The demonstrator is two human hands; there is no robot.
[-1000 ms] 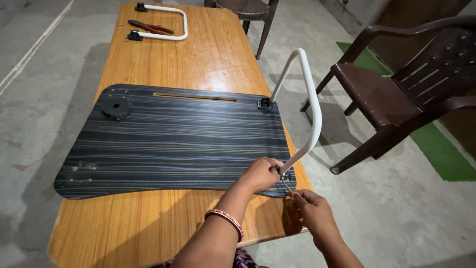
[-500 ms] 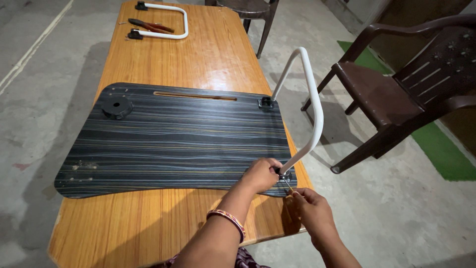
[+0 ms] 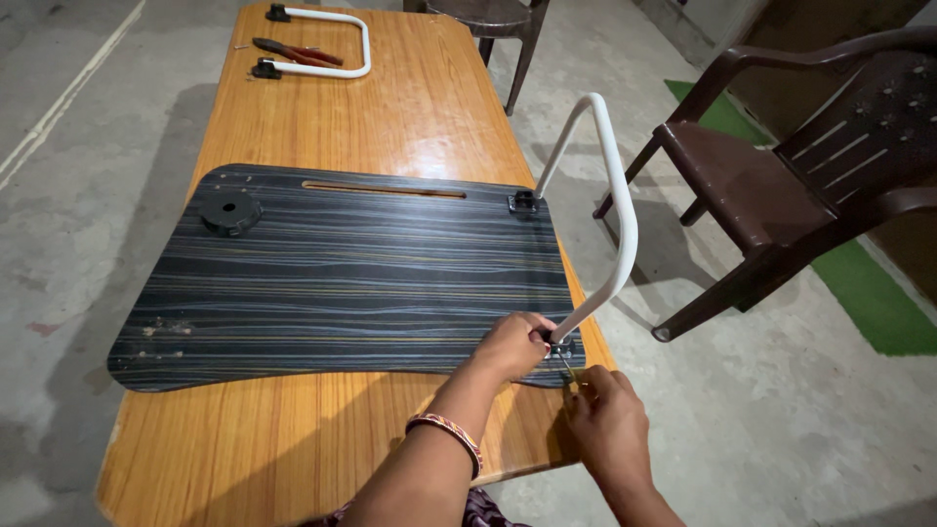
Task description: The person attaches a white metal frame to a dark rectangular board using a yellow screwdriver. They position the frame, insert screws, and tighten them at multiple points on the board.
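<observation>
Both hands work at the near right corner of a dark striped board (image 3: 332, 283). Left hand (image 3: 515, 344) is closed around the lower end of a white U-shaped tube leg (image 3: 617, 210), right where it meets a small black bracket on the board. Right hand (image 3: 607, 420) sits just beside it at the table's near right edge, fingers pinched on a thin tool (image 3: 566, 368) whose tip points up at that bracket; what kind of tool it is cannot be told. The leg stands up off the board's right edge, its other end fixed at the far right corner.

The board lies flat across the near half of a wooden table (image 3: 390, 107). At the table's far left corner lie a second white leg (image 3: 327, 44) and pliers (image 3: 293, 52). A brown plastic chair (image 3: 800, 185) stands well apart, beyond the right edge.
</observation>
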